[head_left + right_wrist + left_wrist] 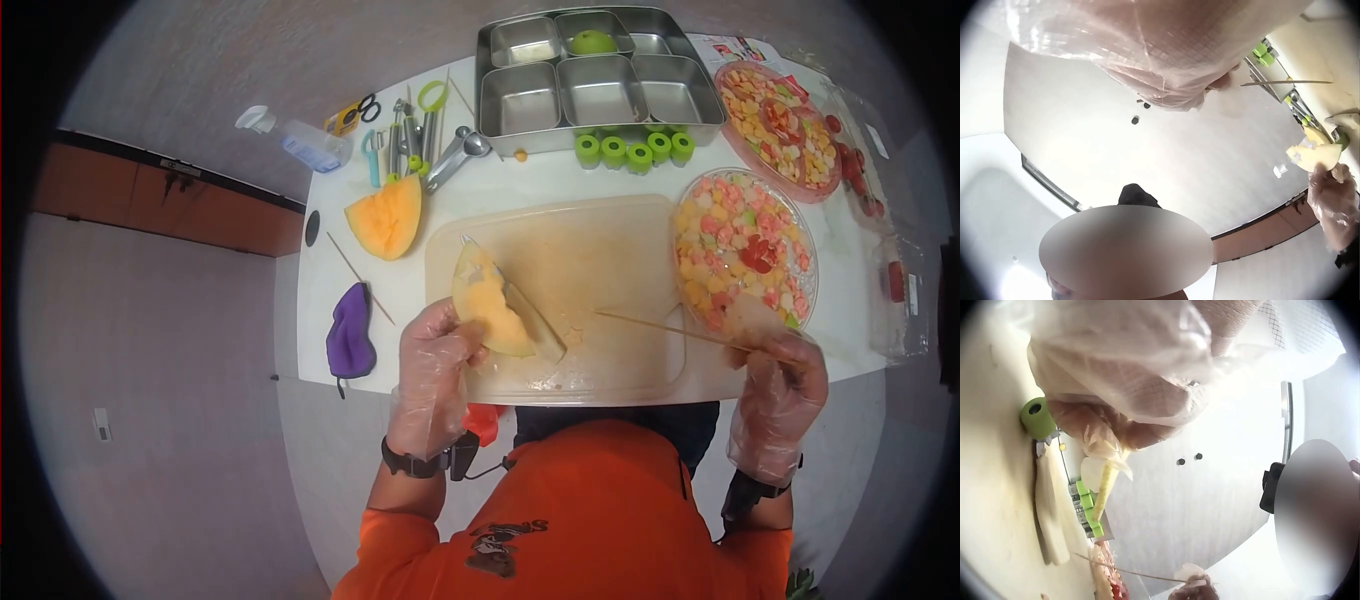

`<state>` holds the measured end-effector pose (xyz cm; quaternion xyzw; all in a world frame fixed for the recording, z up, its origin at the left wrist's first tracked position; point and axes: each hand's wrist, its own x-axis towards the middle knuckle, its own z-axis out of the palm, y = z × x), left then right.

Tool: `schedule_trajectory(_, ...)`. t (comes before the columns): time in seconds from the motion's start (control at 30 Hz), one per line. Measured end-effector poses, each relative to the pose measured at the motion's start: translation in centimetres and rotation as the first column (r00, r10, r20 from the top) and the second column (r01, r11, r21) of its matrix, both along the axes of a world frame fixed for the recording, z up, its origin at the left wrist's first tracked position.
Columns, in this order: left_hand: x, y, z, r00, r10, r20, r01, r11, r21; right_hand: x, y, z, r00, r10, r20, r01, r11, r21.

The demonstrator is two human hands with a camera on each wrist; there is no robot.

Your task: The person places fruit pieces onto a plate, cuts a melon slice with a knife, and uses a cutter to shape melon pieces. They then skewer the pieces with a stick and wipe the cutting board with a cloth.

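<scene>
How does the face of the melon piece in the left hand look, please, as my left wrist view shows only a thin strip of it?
Observer: In the head view, the melon piece in the left hand shows pale orange flesh with a ragged edge.
Operator: Thank you; is any more fruit like that lying nearby?
Observer: Yes, a deeper orange wedge lies beside the far left corner of the cutting board.
Operator: And may I ask whether anything lies nearer the person on that side?
Observer: A purple cloth item lies there, to the left of the board and apart from it.
</scene>
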<state>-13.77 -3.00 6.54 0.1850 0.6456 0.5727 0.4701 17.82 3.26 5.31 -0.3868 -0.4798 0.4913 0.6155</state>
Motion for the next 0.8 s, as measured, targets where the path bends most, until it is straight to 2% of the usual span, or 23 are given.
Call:
schedule_trajectory(0.1,0.6,0.2,0.2,1.0,0.003,0.001,-0.003,1.0,-0.007,0.0,-0.1,0.6,1.0,-0.018,-0.012,0.019,0.999,0.043)
schedule_trajectory(0.13,0.4,-0.1,-0.1,0.999,-0.044,0.009,0.044,0.999,0.013,0.1,0.1,1.2,1.0,-0.022,-0.015,0.023,0.998,0.052)
schedule_trajectory(0.17,0.0,0.2,-0.6,0.999,-0.054,0.01,0.054,0.998,0.021,0.4,0.2,2.0,0.961,-0.009,0.277,-0.044,0.982,0.184)
schedule_trajectory(0.2,-0.5,0.6,-1.1,0.974,-0.13,-0.185,0.15,0.984,0.099,0.8,0.5,3.0,0.837,-0.038,0.545,-0.143,0.947,0.286)
schedule_trajectory(0.23,-0.8,1.3,-1.0,0.909,-0.184,-0.375,0.257,0.954,0.156,0.8,1.2,4.6,0.76,-0.045,0.649,-0.31,0.852,0.422)
schedule_trajectory(0.27,-1.1,2.2,-0.6,0.908,-0.198,-0.37,0.272,0.949,0.161,0.6,1.9,6.6,0.667,-0.078,0.74,-0.477,0.719,0.506)
schedule_trajectory(0.3,-1.4,3.8,0.6,0.552,-0.225,-0.803,0.449,0.892,0.058,0.1,2.0,8.9,0.53,-0.088,0.843,-0.618,0.64,0.456)
schedule_trajectory(0.33,-1.3,5.5,1.3,0.028,-0.152,-0.988,0.539,0.835,-0.113,-0.9,1.7,10.7,0.376,-0.115,0.919,-0.743,0.555,0.374)
schedule_trajectory(0.37,-0.9,7.1,1.3,0.035,-0.149,-0.988,0.555,0.825,-0.105,-1.9,0.7,11.4,0.394,-0.18,0.901,-0.739,0.521,0.427)
schedule_trajectory(0.4,-0.3,8.4,1.1,-0.08,-0.077,-0.994,0.592,0.799,-0.11,-2.7,-0.3,12.0,0.409,-0.235,0.882,-0.736,0.485,0.471)
schedule_trajectory(0.43,0.4,9.3,1.0,-0.19,0.003,-0.982,0.622,0.774,-0.118,-3.5,-0.7,12.5,0.398,-0.237,0.886,-0.735,0.495,0.463)
schedule_trajectory(0.47,1.1,10.1,0.6,-0.259,-0.012,-0.966,0.602,0.78,-0.172,-4.2,-0.4,13.2,0.389,-0.115,0.914,-0.812,0.426,0.399)
schedule_trajectory(0.5,1.7,10.4,0.2,-0.249,-0.002,-0.968,0.612,0.775,-0.159,-4.2,-0.2,13.6,0.36,0.008,0.933,-0.876,0.348,0.335)
schedule_trajectory(0.57,2.6,11.1,-0.9,-0.404,-0.073,-0.912,0.571,0.758,-0.314,-4.1,-0.8,13.8,0.364,-0.02,0.931,-0.855,0.39,0.343)
schedule_trajectory(0.6,2.7,11.1,-1.5,-0.403,-0.073,-0.912,0.583,0.748,-0.318,-3.6,-1.1,13.5,0.376,-0.034,0.926,-0.837,0.417,0.355)
schedule_trajectory(0.67,2.6,10.9,-2.8,-0.491,-0.15,-0.858,0.547,0.714,-0.438,-2.9,-2.1,13.1,0.381,-0.064,0.922,-0.807,0.463,0.366)
schedule_trajectory(0.7,2.9,11.0,-3.3,-0.48,-0.151,-0.864,0.563,0.702,-0.436,-2.0,-3.0,12.8,0.379,-0.078,0.922,-0.791,0.489,0.367)
schedule_trajectory(0.77,2.7,10.5,-3.7,-0.484,-0.262,-0.835,0.489,0.711,-0.506,0.2,-5.2,11.7,0.396,-0.086,0.914,-0.756,0.534,0.378)
schedule_trajectory(0.8,3.0,10.3,-3.1,-0.474,-0.281,-0.834,0.507,0.688,-0.519,-0.2,-5.7,11.6,0.406,-0.102,0.908,-0.738,0.55,0.391)
